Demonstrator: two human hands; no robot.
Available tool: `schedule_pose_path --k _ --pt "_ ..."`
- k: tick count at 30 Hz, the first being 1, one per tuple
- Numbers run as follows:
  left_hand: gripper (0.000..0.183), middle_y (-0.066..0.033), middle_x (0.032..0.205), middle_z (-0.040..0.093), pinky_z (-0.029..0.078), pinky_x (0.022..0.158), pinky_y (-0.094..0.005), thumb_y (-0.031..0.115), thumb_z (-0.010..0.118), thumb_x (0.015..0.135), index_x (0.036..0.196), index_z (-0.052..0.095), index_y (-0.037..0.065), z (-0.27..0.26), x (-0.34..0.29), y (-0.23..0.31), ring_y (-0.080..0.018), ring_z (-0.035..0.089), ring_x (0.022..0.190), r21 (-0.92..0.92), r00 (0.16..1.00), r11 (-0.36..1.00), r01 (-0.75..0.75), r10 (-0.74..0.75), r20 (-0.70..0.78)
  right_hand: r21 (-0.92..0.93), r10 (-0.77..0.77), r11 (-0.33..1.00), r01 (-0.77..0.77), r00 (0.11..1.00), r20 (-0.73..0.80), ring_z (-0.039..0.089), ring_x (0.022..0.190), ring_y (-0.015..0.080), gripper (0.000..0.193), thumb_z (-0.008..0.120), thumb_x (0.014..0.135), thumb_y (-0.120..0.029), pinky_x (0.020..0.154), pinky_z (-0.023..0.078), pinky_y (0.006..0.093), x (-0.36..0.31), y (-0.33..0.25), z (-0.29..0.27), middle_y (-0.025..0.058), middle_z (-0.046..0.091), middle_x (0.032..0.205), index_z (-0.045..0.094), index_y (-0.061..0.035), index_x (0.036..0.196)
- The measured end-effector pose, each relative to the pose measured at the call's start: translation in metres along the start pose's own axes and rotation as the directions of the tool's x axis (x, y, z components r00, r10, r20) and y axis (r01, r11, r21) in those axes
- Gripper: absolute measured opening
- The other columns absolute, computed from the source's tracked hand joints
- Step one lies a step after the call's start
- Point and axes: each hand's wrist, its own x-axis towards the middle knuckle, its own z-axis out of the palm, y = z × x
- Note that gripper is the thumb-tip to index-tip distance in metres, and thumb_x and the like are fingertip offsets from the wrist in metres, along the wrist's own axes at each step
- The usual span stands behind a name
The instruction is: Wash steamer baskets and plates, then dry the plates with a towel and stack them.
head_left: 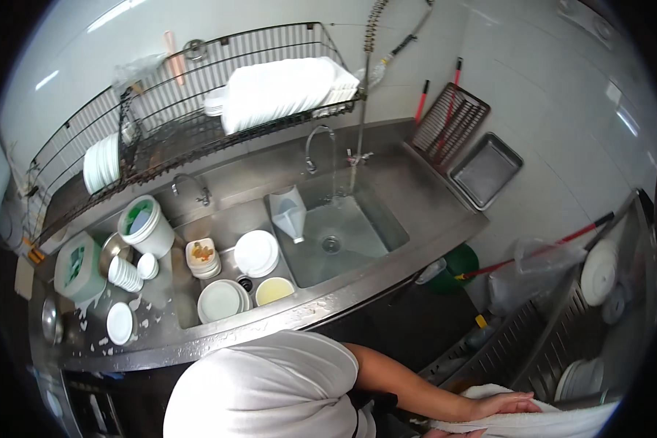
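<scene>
At the lower right, my left hand [505, 405] is closed on a bunched white towel [562, 425], its fingers reaching over the fabric. Only a sliver of my right hand [456, 433] shows at the bottom edge, just below the left wrist and against the same towel; most of its fingers are cut off. The towel stretches rightward beside a slatted metal rack. Stacked white plates [580, 379] stand in that rack just above the towel. My body is turned right, away from the sinks.
Water runs from a tap [320, 142] into the right sink [365, 233], where a white jug-like container [288, 215] leans. Stacked dishes [223, 301] fill the left sink. A wire rack [175, 139] holds plates above. A green bucket [456, 266] and red-handled tools stand by the counter's end.
</scene>
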Motion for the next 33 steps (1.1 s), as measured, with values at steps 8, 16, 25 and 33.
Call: schedule_pose_path --k 8,16,25,33 --pt "0.053 -0.0193 0.138 0.057 0.043 0.109 -0.0384 0.024 0.065 0.098 0.139 0.048 -0.005 0.024 -0.043 0.041 -0.0285 0.052 0.13 0.514 0.981 0.849 0.124 -0.026 -0.194 -0.198 -0.183 0.952 0.232 0.954 0.239 0.048 0.132 0.0341 0.057 0.052 0.102 -0.029 0.109 0.039 0.0461 0.011 0.016 0.053 0.0243 0.038 0.15 0.038 0.0012 0.148" --pt "0.055 -0.0218 0.135 0.055 0.045 0.105 -0.038 0.028 0.062 0.1 0.142 0.043 -0.002 -0.031 -0.076 0.03 -0.0282 0.054 0.125 0.914 0.862 0.267 -0.304 0.486 0.145 -0.224 -0.297 0.883 0.412 0.861 0.412 0.051 0.128 0.0338 0.055 0.053 0.102 -0.029 0.106 0.043 0.0457 0.002 0.021 0.098 0.0248 0.042 0.145 0.041 0.0029 0.145" --pt "0.025 -0.016 0.125 0.059 0.048 0.099 -0.0418 0.021 0.058 0.095 0.108 0.067 0.001 -0.046 -0.194 0.09 -0.0303 0.058 0.119 0.877 0.901 -0.451 -0.168 0.29 0.322 -0.265 -0.349 0.823 0.502 0.815 0.463 0.055 0.123 0.0334 0.052 0.053 0.102 -0.028 0.102 0.046 0.0452 -0.014 0.02 0.096 0.0254 0.048 0.141 0.044 0.0049 0.142" --pt "0.028 -0.0171 0.133 0.056 0.053 0.096 -0.044 0.012 0.069 0.081 0.108 0.07 0.005 -0.018 -0.387 0.205 -0.0366 0.06 0.116 0.432 0.596 -0.497 0.753 0.793 -0.125 -0.526 0.046 0.754 0.393 0.768 0.639 0.058 0.12 0.033 0.05 0.053 0.102 -0.027 0.099 0.049 0.0447 -0.082 0.047 0.101 0.026 0.052 0.137 0.047 0.0066 0.139"
